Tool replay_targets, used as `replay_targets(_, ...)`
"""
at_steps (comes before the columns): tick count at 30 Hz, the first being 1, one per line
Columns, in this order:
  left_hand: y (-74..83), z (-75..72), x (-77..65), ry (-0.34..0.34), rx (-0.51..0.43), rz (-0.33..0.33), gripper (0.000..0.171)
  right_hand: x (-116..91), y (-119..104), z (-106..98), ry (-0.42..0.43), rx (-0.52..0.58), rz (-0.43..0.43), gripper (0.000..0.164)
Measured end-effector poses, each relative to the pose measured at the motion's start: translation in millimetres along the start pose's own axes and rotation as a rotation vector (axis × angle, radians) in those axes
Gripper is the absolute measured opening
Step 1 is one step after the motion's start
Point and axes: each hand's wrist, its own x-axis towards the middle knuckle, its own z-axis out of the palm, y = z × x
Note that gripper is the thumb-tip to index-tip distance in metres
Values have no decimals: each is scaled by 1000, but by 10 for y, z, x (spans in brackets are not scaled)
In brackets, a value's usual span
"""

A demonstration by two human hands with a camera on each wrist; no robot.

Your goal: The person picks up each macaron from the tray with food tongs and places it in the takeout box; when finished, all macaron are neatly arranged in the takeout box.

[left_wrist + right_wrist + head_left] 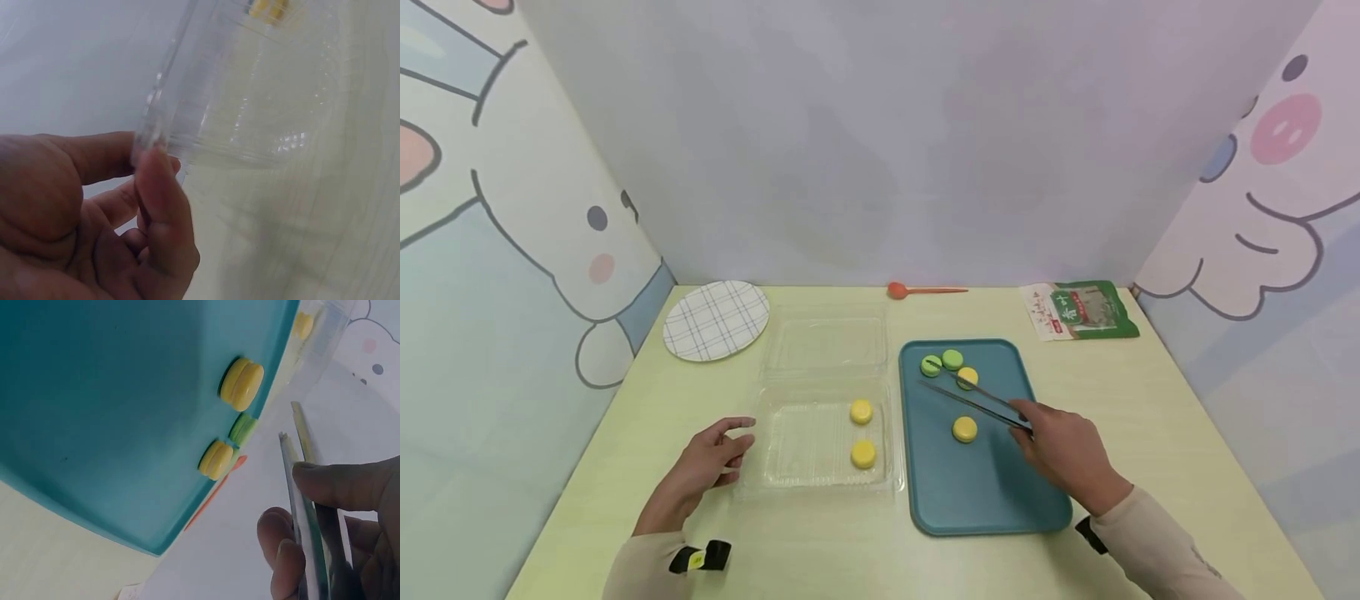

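My right hand [1067, 454] grips long metal tongs [981, 407], their tips apart over the far left part of the blue-green tray [1000, 492]. On the tray lie two green macarons [952, 359] and a yellow macaron [967, 377] close together, with another yellow macaron [965, 429] nearer. One tong tip overlaps the left green macaron [931, 367] in the head view. With thumb and finger, my left hand [703, 462] pinches the edge of a clear plastic container [219, 125]. Two yellow macarons [863, 454] sit in its right side, and its lid [827, 342] lies folded back.
A checked oval plate [717, 321] lies at the back left of the pale table [805, 550]. By the back wall is a red-orange spoon [898, 291]. A green and white food packet [1081, 310] lies at the back right. Walls stand behind and at both sides.
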Motion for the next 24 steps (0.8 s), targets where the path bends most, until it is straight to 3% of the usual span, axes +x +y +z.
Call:
replay_targets(9,-10,7,5,4,4,-7,41,20,22,15,2,-2,38,40)
replay_targets(18,-21,12,13,15,0,-5,41,44,64,120,23,-12,20,41)
replay_targets(24,-3,9,-7,10,2,-3,42,61,66,151,-3,-7,40,41)
